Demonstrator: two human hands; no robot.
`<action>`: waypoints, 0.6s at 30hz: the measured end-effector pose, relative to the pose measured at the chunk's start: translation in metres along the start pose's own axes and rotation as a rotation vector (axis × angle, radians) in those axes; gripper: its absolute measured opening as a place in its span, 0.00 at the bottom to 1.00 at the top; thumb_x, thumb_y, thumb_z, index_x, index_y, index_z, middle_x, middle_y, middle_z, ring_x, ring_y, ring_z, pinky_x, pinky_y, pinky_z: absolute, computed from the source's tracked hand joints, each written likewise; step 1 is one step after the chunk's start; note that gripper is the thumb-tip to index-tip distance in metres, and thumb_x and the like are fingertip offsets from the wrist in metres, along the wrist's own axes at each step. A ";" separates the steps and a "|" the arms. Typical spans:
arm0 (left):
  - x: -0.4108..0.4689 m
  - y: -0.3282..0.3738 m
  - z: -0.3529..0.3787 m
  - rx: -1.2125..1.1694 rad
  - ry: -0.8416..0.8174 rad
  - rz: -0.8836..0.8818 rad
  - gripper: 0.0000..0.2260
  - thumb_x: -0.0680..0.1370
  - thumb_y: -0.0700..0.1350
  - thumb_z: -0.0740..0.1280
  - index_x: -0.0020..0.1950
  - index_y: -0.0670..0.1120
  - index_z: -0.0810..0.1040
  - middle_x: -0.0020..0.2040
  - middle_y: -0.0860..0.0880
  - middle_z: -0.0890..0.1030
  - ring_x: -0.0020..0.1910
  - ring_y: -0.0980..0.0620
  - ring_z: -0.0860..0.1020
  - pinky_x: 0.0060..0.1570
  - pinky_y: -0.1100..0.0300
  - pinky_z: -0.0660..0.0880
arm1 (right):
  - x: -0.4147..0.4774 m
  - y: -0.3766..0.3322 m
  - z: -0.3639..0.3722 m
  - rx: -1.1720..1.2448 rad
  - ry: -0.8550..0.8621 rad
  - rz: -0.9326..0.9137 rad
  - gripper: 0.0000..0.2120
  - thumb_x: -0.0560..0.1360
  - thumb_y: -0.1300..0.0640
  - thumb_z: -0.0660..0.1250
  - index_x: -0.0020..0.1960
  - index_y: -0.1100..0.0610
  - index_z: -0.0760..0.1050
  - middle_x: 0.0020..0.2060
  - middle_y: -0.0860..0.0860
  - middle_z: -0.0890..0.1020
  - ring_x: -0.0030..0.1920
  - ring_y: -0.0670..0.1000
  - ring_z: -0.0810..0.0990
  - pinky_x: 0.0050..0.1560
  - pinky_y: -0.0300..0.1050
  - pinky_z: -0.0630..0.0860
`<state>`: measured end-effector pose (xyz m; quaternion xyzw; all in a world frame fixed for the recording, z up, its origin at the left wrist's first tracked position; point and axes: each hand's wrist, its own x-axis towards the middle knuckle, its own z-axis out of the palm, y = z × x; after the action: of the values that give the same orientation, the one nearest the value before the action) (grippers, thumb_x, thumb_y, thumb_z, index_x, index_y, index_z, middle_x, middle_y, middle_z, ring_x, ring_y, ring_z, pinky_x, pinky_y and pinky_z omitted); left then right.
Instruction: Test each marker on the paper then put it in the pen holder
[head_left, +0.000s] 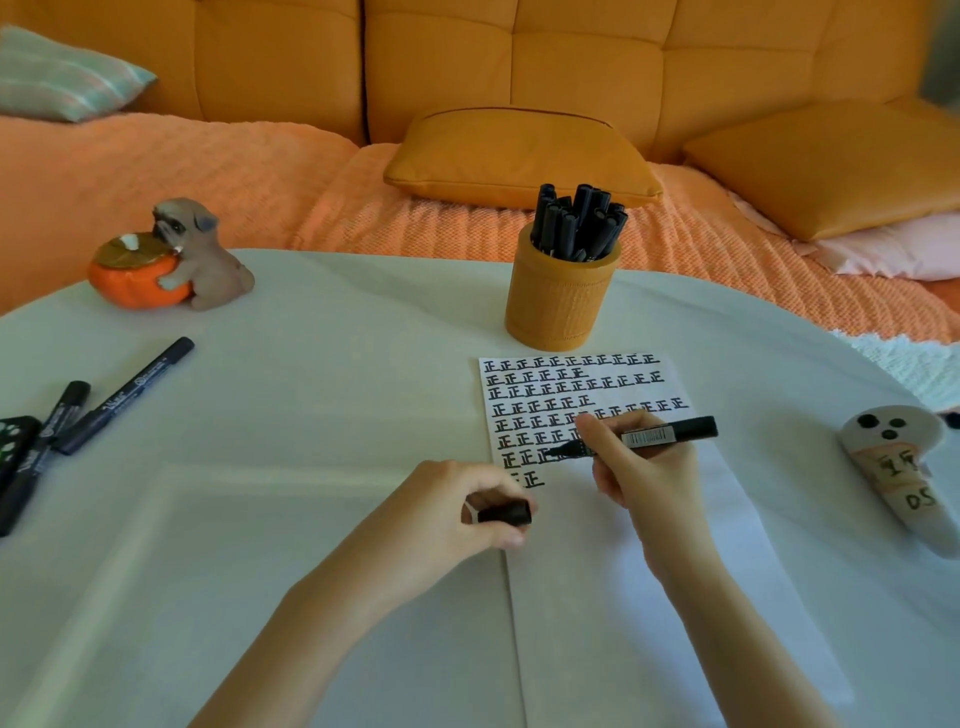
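So the grip of the right hand (641, 467) is pinching the uncapped marker (670, 432), nib on the paper (649, 571), barrel lying 9-to-3 with the nib at 9. The left hand (457, 512) pinches the cap (504, 513) near the nib, at its 8 o'clock; the pen holder (561, 306) is up at 12.

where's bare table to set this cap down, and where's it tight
Widest free patch: the table between the loose markers at the left edge and the paper. Also open between the dog figurine and the pen holder. Crowded: the left edge, and the paper's written half around the right hand.
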<state>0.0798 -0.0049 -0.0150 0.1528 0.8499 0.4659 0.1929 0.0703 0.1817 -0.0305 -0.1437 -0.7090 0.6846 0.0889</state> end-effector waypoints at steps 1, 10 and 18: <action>0.000 0.000 0.000 0.007 -0.013 0.000 0.08 0.70 0.45 0.74 0.46 0.57 0.82 0.42 0.59 0.83 0.31 0.66 0.74 0.36 0.75 0.67 | 0.000 0.002 0.000 -0.022 -0.004 -0.003 0.10 0.73 0.58 0.71 0.38 0.63 0.75 0.21 0.51 0.73 0.22 0.47 0.68 0.27 0.37 0.65; 0.000 -0.003 0.001 0.026 -0.083 -0.041 0.10 0.71 0.43 0.73 0.48 0.57 0.83 0.43 0.63 0.82 0.38 0.69 0.77 0.39 0.76 0.68 | -0.001 0.011 0.005 -0.222 0.042 -0.048 0.17 0.72 0.51 0.72 0.33 0.60 0.71 0.23 0.49 0.72 0.24 0.45 0.68 0.31 0.40 0.67; 0.000 -0.002 0.001 -0.029 -0.080 -0.102 0.09 0.71 0.43 0.73 0.46 0.57 0.83 0.37 0.61 0.81 0.30 0.65 0.76 0.45 0.61 0.79 | -0.001 0.018 0.009 -0.251 0.105 -0.068 0.16 0.74 0.57 0.69 0.31 0.58 0.69 0.20 0.44 0.70 0.23 0.42 0.66 0.26 0.31 0.63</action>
<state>0.0804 -0.0053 -0.0173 0.1247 0.8415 0.4611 0.2524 0.0697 0.1737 -0.0488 -0.1654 -0.7878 0.5788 0.1303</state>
